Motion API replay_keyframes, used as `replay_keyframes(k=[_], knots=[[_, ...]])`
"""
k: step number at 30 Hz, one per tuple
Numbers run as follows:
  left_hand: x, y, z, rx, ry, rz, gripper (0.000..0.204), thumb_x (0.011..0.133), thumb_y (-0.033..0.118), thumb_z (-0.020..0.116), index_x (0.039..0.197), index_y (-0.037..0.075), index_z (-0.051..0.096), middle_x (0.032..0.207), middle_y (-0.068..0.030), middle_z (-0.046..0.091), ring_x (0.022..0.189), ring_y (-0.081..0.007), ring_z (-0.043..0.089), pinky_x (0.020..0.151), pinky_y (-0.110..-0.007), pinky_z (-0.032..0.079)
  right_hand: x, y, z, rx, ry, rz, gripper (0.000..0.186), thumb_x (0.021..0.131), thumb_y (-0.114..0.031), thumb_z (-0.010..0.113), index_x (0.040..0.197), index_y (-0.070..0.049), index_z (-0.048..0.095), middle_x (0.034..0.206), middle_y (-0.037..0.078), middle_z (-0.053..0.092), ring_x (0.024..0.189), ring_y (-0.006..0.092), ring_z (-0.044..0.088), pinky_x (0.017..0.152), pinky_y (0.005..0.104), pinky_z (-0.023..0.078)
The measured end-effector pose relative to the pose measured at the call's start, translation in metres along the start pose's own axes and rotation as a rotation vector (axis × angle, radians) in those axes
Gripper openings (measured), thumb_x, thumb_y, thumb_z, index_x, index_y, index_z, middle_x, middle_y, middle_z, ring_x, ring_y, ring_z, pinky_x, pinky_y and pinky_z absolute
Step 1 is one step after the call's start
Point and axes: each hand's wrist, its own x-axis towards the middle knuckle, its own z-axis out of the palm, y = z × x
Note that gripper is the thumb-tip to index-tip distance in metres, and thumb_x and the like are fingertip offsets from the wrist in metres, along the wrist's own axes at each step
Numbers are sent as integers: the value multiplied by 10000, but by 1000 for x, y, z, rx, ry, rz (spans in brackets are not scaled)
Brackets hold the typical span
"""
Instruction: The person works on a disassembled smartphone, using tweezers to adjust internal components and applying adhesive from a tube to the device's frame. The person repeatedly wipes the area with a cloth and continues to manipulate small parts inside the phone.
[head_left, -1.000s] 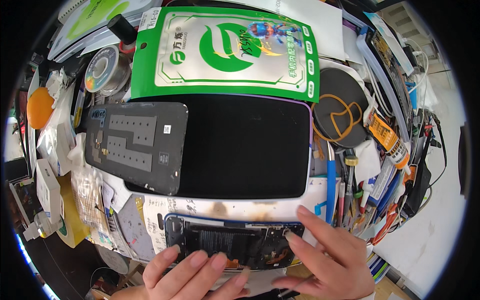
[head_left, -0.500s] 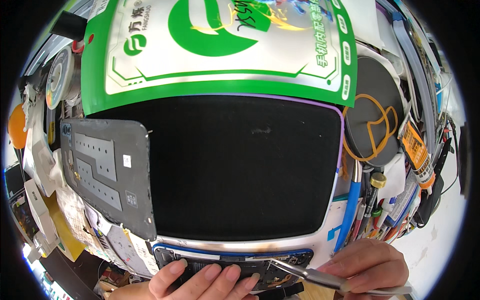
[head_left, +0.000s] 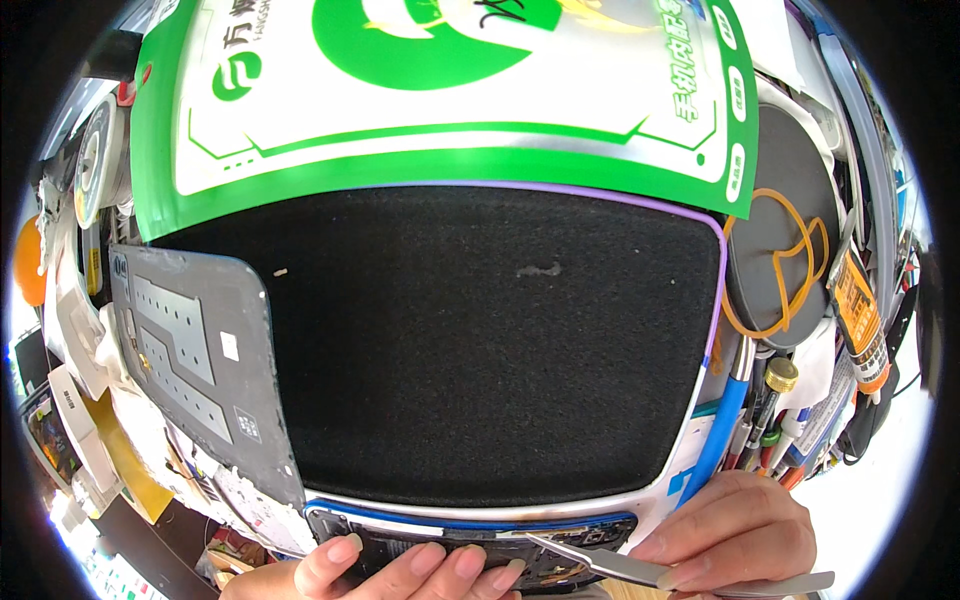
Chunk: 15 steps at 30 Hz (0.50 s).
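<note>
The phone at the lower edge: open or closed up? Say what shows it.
The phone is open: its inner parts show uncovered, and the tweezers in the right hand reach over them.

Your opened phone (head_left: 500,543) is mostly black inside with a nice bright blue edge, your tweezers (head_left: 615,567) are plain silvery grey, and that back cover (head_left: 225,385) is dark grey with lighter grey patches, dotted in rows, plus a little white square. Your mat (head_left: 490,350) is solid black with a whitish rim going purple up the right side, and the packet (head_left: 440,110) above it is white with a green border and big green emblem. Bonus colour: your blue-handled tool (head_left: 714,440) and the orange, white and black tube (head_left: 858,310).
</note>
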Motion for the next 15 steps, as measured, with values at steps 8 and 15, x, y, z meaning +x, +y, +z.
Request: replay_keyframes(k=[8,15], knots=[[-1,1,-2,8,-22,-8,417,989,533,625,1274,260,761,1265,-9,706,1219,-192,602,1160,-534,364,1,0,2,-26,8,3,207,848,-74,768,1006,0,656,950,200,722,726,221,700,635,292,568],[0,1,-1,8,-9,-7,412,990,530,625,1268,260,763,1261,-4,705,1213,-190,606,1158,-535,365,2,1,4,-29,22,0,199,841,-62,765,998,6,664,938,196,723,732,223,705,634,286,565]])
